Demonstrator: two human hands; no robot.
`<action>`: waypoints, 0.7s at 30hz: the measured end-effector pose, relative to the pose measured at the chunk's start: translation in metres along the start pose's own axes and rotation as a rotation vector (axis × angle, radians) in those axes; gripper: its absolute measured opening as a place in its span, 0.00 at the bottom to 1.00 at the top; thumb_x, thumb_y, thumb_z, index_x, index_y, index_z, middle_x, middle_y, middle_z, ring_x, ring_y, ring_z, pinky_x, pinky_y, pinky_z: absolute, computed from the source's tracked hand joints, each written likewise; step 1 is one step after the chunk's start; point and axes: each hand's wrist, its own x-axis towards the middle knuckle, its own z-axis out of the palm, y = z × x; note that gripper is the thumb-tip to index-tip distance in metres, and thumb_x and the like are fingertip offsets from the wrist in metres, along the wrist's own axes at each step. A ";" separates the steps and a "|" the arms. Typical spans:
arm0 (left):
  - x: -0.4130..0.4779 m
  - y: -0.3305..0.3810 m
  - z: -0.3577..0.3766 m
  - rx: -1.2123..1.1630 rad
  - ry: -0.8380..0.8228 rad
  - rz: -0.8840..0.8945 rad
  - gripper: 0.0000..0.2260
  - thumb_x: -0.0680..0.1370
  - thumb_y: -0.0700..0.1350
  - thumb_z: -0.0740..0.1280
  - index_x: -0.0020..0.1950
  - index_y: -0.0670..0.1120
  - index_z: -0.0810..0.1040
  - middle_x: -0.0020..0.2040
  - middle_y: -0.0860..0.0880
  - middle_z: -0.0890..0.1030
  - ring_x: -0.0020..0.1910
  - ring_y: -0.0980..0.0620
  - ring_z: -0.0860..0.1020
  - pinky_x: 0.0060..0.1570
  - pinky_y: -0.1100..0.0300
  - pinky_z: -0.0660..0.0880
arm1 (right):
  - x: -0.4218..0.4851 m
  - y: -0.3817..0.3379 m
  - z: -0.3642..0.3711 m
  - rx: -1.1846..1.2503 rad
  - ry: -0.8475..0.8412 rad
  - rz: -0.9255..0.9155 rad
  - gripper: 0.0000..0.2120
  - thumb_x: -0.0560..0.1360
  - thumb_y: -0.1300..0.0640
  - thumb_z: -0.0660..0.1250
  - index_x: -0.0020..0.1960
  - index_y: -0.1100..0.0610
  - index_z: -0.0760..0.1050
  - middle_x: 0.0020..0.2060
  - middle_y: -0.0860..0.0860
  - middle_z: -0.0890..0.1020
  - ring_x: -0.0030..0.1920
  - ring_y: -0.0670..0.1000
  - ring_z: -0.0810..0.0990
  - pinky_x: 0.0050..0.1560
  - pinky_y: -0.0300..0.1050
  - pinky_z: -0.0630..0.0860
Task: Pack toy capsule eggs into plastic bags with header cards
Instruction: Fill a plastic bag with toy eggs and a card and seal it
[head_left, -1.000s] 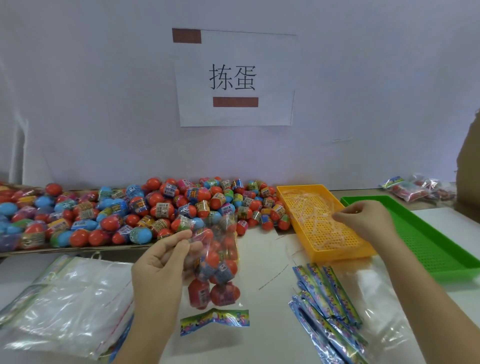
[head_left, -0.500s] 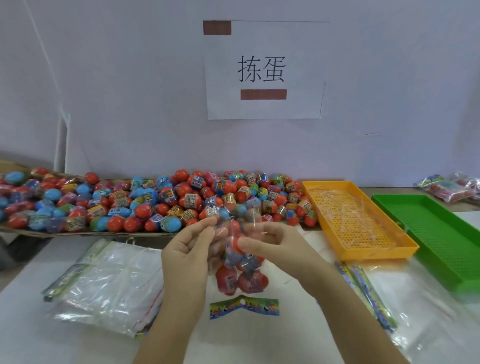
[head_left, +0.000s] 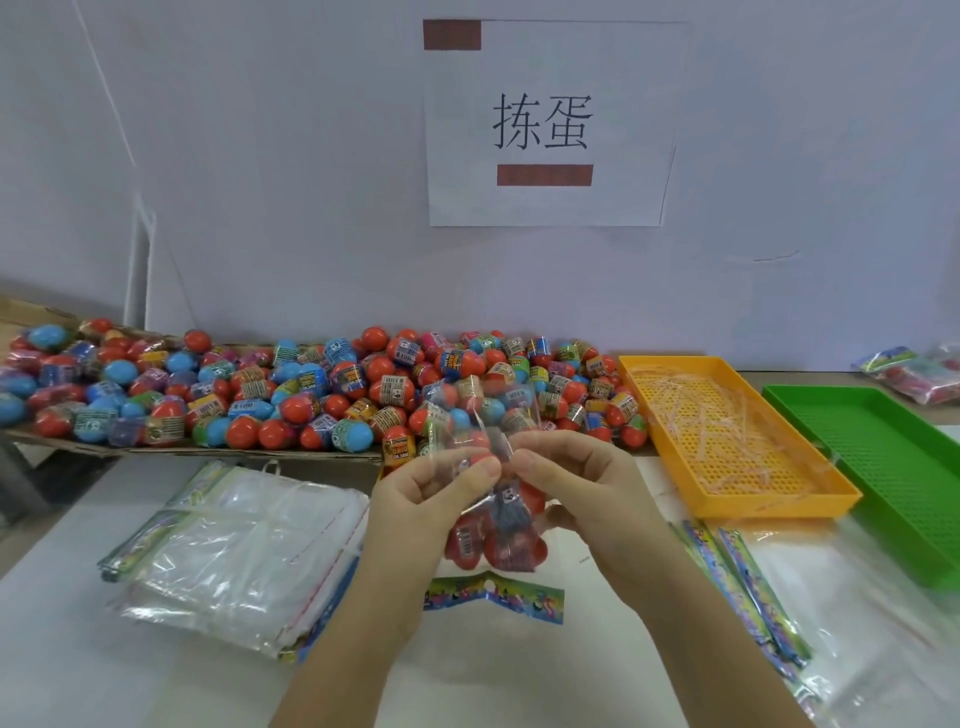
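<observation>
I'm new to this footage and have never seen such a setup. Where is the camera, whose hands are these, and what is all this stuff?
No machine here: a person works with bare hands. The camera sits on their head, looking forward and down, so both arms reach in from the bottom edge. The left hand and right hand pinch the top of a clear bag filled with toy eggs; a colourful header card sits at its lower end. Behind it lies a big pile of loose eggs. On the white table are empty bags at left, more bags at right, an orange tray holding thin clear strips, and a green tray. A paper sign hangs on the wall.
</observation>
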 end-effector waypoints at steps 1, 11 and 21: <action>0.000 0.000 0.000 0.016 0.011 0.021 0.21 0.53 0.61 0.73 0.43 0.55 0.85 0.43 0.51 0.86 0.47 0.47 0.85 0.47 0.46 0.82 | 0.000 0.000 0.001 -0.014 -0.008 -0.007 0.13 0.62 0.46 0.74 0.45 0.48 0.84 0.36 0.49 0.84 0.34 0.46 0.81 0.32 0.39 0.78; -0.004 0.004 0.002 -0.094 -0.020 -0.026 0.13 0.57 0.50 0.73 0.39 0.47 0.82 0.46 0.44 0.85 0.50 0.43 0.83 0.41 0.51 0.81 | 0.000 0.003 0.000 -0.014 0.062 0.022 0.09 0.61 0.48 0.73 0.38 0.51 0.83 0.33 0.49 0.84 0.32 0.45 0.80 0.28 0.37 0.75; 0.000 0.010 -0.004 -0.271 0.018 -0.028 0.07 0.64 0.44 0.71 0.39 0.49 0.86 0.43 0.48 0.86 0.39 0.52 0.85 0.30 0.61 0.80 | 0.000 0.001 -0.004 0.053 0.098 0.023 0.04 0.70 0.55 0.70 0.43 0.52 0.83 0.33 0.50 0.84 0.31 0.48 0.81 0.24 0.40 0.75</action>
